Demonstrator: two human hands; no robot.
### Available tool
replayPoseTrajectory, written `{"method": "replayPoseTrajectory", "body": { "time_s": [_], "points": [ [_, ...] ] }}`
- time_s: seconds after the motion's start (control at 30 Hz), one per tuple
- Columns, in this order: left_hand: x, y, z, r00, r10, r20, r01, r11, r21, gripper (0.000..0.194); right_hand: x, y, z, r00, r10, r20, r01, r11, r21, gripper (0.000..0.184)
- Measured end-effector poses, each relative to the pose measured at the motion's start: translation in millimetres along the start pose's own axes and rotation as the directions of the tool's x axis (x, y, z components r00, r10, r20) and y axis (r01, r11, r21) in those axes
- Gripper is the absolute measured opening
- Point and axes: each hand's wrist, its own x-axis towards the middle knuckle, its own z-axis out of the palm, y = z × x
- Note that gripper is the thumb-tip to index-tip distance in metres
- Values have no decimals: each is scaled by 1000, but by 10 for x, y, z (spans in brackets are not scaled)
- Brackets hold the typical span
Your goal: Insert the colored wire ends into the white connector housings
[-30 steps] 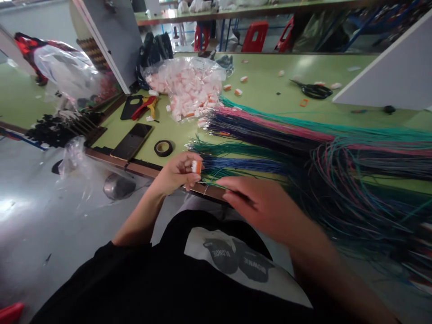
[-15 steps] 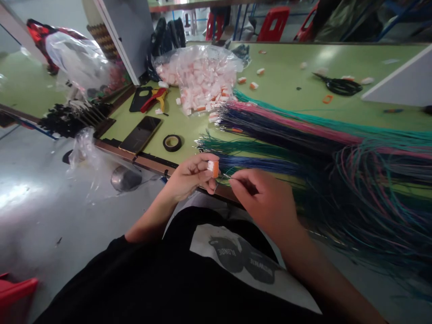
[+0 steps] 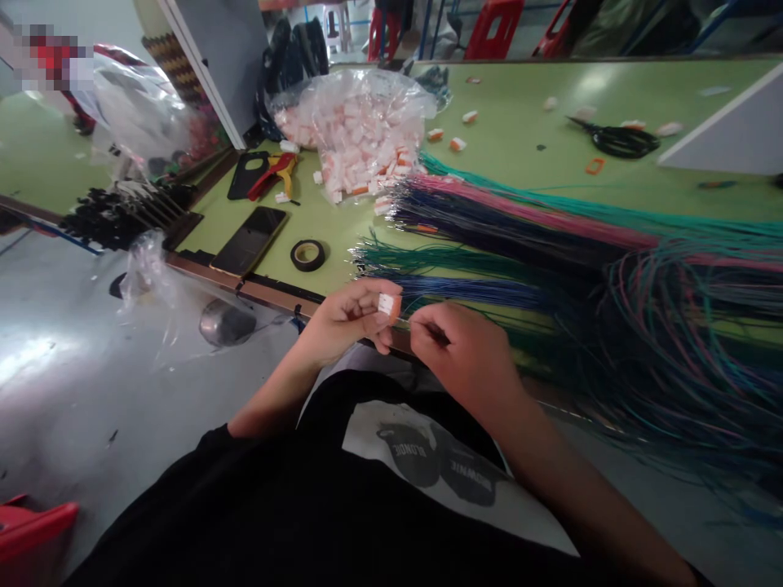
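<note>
My left hand [image 3: 348, 322] is closed round a small white and orange connector [image 3: 387, 305], held just in front of the green table's near edge [image 3: 269, 291]. My right hand [image 3: 462, 355] is right beside it, fingers pinched on a thin wire whose tip meets the connector. Behind both hands lie bundles of loose wires: blue [image 3: 465, 292], dark green [image 3: 440, 261], pink [image 3: 538, 216] and teal [image 3: 612, 224], fanned across the table towards the right.
A clear bag of white and orange connectors [image 3: 360, 130] sits at the back. A tape roll [image 3: 307, 254], a phone [image 3: 249, 240], red-yellow pliers [image 3: 273, 174] and scissors [image 3: 617, 140] lie on the table. A plastic bag [image 3: 165, 285] hangs off the left edge.
My right hand drew a wire from the bundles and moved left to the connector. My left hand shifted slightly right with the connector. The camera view drifted a little.
</note>
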Motion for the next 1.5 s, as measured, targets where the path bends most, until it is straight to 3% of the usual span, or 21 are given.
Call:
{"method": "replayPoseTrajectory", "body": {
  "time_s": [0.17, 0.33, 0.5, 0.8, 1.03, 1.13, 1.2, 1.3, 1.4, 1.5],
  "points": [
    [-8, -24, 15, 999, 52, -13, -50, 994, 94, 27, 0, 20, 36, 1000, 21, 18, -21, 999, 27, 19],
    [1, -105, 36, 995, 102, 21, -103, 993, 51, 26, 21, 43, 88, 999, 43, 30, -48, 984, 171, 16],
    [-20, -115, 38, 996, 84, -22, -83, 996, 45, 27, 6, 84, 74, 996, 59, 71, -75, 962, 261, 13],
    [-75, -130, 34, 993, 117, -9, -117, 992, 40, 22, -42, 122, 109, 997, -38, 62, 16, 944, 329, 15],
    [-113, -137, 20, 996, 83, 43, -85, 995, 43, 17, -108, 127, 192, 992, -34, 122, -10, 940, 340, 16],
    [-139, -117, -43, 996, 63, 69, -65, 998, 26, 16, -53, 148, 84, 966, -78, 248, -16, 935, 354, 19],
    [-166, -84, -113, 990, 26, 140, -28, 1000, 15, 15, 51, 214, -37, 943, -94, 319, -1, 958, 287, 22],
    [-207, -35, -221, 967, -48, 251, 47, 999, 8, 17, 273, 369, -154, 973, 18, 228, 5, 995, -97, 23],
    [-231, -26, -290, 950, -100, 297, 94, 995, 33, 18, 465, 494, -131, 977, 80, 197, 15, 898, -441, 25],
    [-235, -54, -313, 949, -111, 294, 105, 994, 38, 18, 545, 540, -84, 970, 66, 235, 76, 834, -546, 27]
  ]
}}
